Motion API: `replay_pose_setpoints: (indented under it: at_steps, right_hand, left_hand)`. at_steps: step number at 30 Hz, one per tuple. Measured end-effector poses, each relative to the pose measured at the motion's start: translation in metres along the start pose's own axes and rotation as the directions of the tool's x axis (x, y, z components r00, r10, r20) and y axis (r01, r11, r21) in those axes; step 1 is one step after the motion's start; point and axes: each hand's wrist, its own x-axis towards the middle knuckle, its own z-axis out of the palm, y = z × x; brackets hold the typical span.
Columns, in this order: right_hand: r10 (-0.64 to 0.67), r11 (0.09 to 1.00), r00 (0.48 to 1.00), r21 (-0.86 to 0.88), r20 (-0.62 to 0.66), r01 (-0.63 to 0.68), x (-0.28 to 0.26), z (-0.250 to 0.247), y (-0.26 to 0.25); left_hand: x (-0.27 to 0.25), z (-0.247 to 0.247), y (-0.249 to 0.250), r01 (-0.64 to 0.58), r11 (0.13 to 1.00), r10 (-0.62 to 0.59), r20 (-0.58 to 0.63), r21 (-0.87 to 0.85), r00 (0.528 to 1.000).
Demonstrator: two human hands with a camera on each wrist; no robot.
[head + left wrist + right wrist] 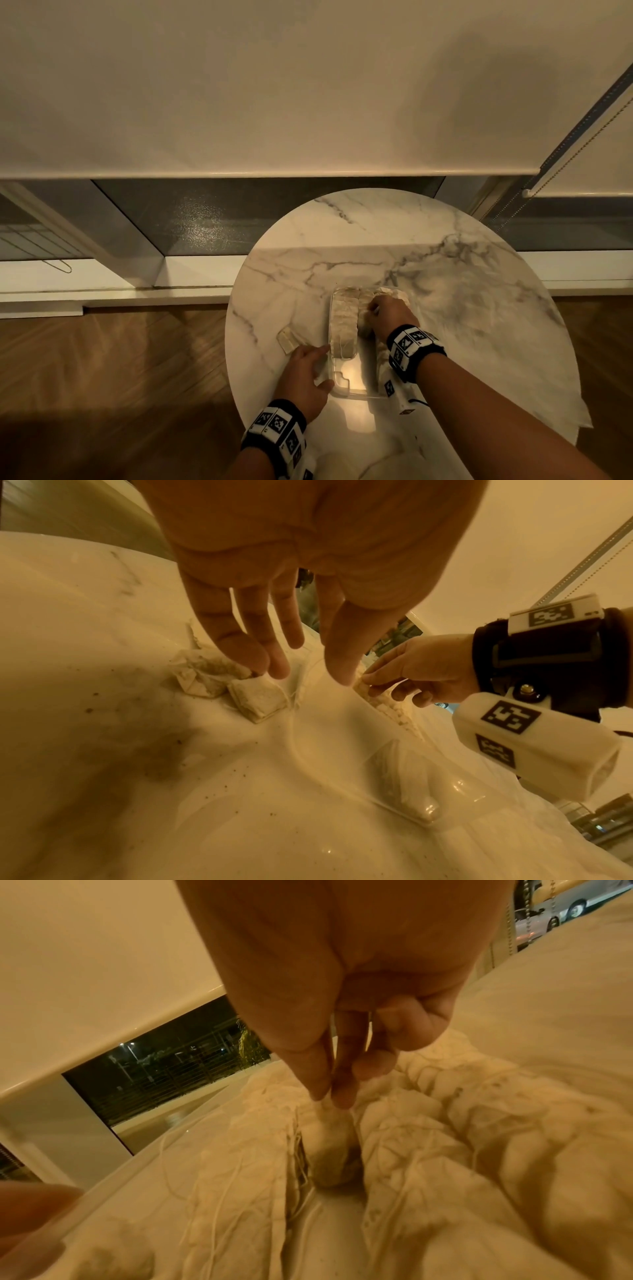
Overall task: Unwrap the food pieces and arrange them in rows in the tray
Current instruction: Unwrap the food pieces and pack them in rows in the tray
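Note:
A clear plastic tray (354,395) lies on the round marble table (445,260), with rows of pale, string-tied food pieces (344,322) in its far half. My right hand (371,308) reaches into the tray and pinches one food piece (332,1153) by its top between thumb and fingers (322,1088), in the gap between two rows. My left hand (325,365) rests with straight fingers against the tray's left wall (137,1167) and holds nothing. Wrapped pieces (257,699) lie on the table under the left fingers (253,658).
A wrapped piece (287,339) sits on the table left of the tray. Crumbs speckle the tabletop (205,791). The near half of the tray floor is bare. A window sill (120,291) and a roller blind (274,102) lie beyond the table; wooden floor (120,377) is at left.

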Motion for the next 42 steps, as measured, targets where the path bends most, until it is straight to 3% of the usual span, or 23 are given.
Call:
replay_pose_setpoints:
  at_steps: [5,17,23,28,30,33,36,40,42]
  right_hand:
    - [0.046,0.995,0.998,0.082,0.036,-0.048,-0.01,0.001,0.001]
    - [-0.027,0.999,0.981,-0.038,0.192,0.035,-0.034,0.026,-0.006]
    - [-0.054,0.996,0.991,0.078,0.122,0.045,-0.042,0.02,0.003]
    - [-0.104,0.976,0.993,0.197,0.058,0.09,-0.067,0.019,0.02]
    - [-0.125,0.971,0.991,0.213,0.049,0.111,-0.075,0.017,0.024]
    - [-0.126,0.966,0.991,0.233,0.04,0.113,-0.079,0.015,0.03]
    - [-0.125,0.965,0.992,0.236,0.03,0.114,-0.082,0.012,0.033]
    - [-0.125,0.965,0.991,0.239,0.045,0.111,-0.085,0.012,0.036]
    - [-0.118,0.967,0.992,0.235,0.052,0.103,-0.086,0.013,0.038]
  left_hand:
    - [0.0,0.0,-0.002,-0.001,1.0,0.001,0.004,0.007,1.0]
    - [-0.002,0.0,0.0,-0.006,1.0,0.005,0.021,0.02,1.0]
    - [-0.009,0.0,-0.003,0.003,0.998,-0.001,0.048,-0.06,0.999]
    - [-0.011,-0.006,-0.007,0.091,0.975,-0.104,-0.056,-0.2,0.993]
    - [-0.005,-0.013,-0.011,0.071,0.991,-0.088,-0.153,-0.113,0.984]
    - [0.014,-0.024,-0.02,-0.025,0.976,0.076,-0.228,0.216,0.971]
    - [0.034,-0.035,-0.021,-0.007,0.855,0.121,-0.187,0.519,0.975]
    - [0.054,-0.044,-0.022,-0.008,0.721,0.082,-0.074,0.693,0.994]
    - [0.059,-0.046,-0.022,-0.009,0.694,0.061,-0.047,0.72,0.997]
